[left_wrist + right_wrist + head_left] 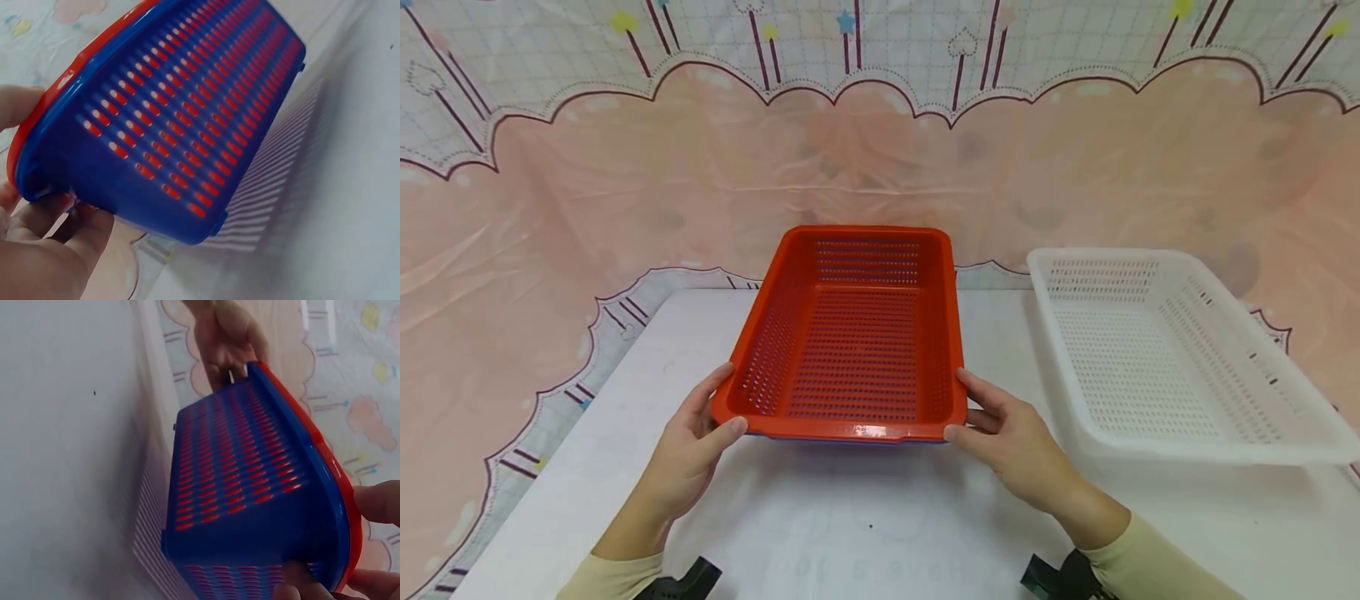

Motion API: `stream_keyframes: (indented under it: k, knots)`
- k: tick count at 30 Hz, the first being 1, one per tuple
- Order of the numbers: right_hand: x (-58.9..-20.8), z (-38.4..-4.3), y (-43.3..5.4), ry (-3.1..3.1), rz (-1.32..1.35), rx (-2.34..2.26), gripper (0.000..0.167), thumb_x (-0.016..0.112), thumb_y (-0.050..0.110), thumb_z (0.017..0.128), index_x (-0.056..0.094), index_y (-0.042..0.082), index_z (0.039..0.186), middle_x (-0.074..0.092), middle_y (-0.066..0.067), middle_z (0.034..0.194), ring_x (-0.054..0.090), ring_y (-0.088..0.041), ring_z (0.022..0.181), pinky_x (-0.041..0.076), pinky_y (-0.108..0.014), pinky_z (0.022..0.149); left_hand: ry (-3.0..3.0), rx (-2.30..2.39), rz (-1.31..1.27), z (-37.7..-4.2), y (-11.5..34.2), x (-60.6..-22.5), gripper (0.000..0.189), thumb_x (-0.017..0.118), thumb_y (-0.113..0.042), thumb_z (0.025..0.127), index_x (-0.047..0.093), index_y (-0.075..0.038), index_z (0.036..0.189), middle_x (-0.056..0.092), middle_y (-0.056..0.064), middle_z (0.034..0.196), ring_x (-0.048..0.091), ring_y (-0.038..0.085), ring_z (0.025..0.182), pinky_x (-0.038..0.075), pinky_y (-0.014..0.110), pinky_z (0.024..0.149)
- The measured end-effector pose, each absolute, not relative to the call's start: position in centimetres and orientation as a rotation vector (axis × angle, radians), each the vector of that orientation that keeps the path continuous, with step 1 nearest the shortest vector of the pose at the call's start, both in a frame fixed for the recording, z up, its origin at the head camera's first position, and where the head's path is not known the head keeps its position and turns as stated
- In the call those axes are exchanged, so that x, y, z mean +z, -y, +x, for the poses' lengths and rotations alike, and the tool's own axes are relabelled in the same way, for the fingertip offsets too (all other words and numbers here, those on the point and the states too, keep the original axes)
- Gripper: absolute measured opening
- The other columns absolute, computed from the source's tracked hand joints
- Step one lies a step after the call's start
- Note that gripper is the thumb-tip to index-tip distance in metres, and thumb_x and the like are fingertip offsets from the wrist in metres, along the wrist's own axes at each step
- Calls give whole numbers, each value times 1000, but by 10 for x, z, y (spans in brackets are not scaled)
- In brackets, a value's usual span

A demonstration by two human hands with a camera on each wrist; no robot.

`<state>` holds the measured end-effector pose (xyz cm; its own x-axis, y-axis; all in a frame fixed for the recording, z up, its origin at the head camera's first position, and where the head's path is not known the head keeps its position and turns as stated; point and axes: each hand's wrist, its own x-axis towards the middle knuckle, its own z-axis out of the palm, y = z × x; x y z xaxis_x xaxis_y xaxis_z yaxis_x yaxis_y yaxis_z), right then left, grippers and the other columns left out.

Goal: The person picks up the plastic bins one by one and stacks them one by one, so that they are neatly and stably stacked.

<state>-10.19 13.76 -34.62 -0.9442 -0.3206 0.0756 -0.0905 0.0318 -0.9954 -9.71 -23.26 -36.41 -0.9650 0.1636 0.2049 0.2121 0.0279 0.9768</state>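
Observation:
A red plastic basket [865, 354] with slotted walls and floor sits nested inside a blue basket [69, 153]. In the head view only a thin line of the blue one shows below the red rim. My left hand [681, 462] grips the near left corner of the pair, thumb on the red rim and fingers underneath. At the near right corner, my right hand [1022, 454] holds the rims the same way. Both wrist views show the blue outer wall, with red showing through its slots, and a striped shadow on the table below.
To the right, a white slotted basket [1138, 367] stands on the white table [850, 533]. Behind the table hangs a peach and white patterned cloth [880, 167], which also shows along the left edge.

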Motion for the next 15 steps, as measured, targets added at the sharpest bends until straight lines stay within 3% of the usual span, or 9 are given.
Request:
stream_keyframes:
  k: [4,11,15]
  knots:
    - [-346,-98,-155,-2153,-435,-2030,73,67,-2,92,28,-9,153,34,-25,155,64,-27,115,53,-26,90,2248,-2140,-393,-100,214,-364,73,57,2,98,14,2,158,24,28,157,49,7,127,48,21,95]
    - [-345,-90,-183,-2256,-401,-1964,72,69,4,93,30,-7,153,35,-25,155,66,-15,112,52,-24,90,2285,-2163,-370,-105,189,-368,75,60,0,96,17,0,157,28,24,157,38,34,136,47,22,96]
    - [-346,-88,-193,-2284,-409,-1965,71,66,2,94,28,-9,153,34,-28,154,65,-11,112,52,-23,90,2268,-2193,-362,-105,175,-369,75,61,2,95,19,1,157,28,24,157,34,39,139,47,20,96]
